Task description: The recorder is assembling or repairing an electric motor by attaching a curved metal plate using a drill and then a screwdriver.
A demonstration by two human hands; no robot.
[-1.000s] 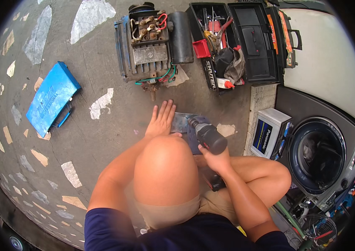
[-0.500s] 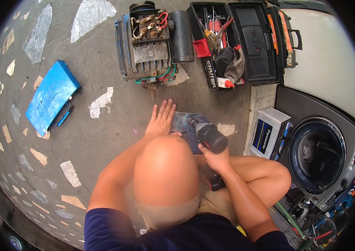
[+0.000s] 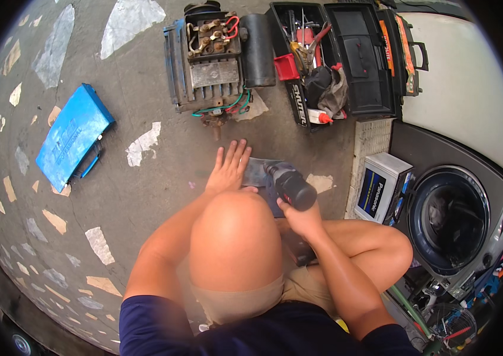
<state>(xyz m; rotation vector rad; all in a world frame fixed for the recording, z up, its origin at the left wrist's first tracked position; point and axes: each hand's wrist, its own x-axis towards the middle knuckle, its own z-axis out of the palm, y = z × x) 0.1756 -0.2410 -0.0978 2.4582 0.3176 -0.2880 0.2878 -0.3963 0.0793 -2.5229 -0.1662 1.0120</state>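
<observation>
My right hand [image 3: 303,219] grips a dark cordless drill [image 3: 294,188], its fingers wrapped round the handle. The drill's chuck end faces a flat grey metal plate [image 3: 255,172] on the floor in front of my raised knee; the bit's tip is too small to make out. My left hand [image 3: 227,171] lies flat at the plate's left edge, fingers stretched forward and thumb near my knee. Part of the plate is hidden behind the drill and the knee. Just beyond my left fingertips is the shaft of a rusty electric motor [image 3: 214,74].
A blue tool case [image 3: 75,139] lies to the left. Beyond the drill, an open black toolbox [image 3: 299,107] holds pliers and other tools. A dark cylinder [image 3: 258,52] adjoins the motor. To the right are a white-and-blue box [image 3: 376,188] and a front-loading washing machine [image 3: 450,219].
The drill and my right hand have shifted slightly left and away from me, and the drill's rear end has swung left. My left hand stays in place.
</observation>
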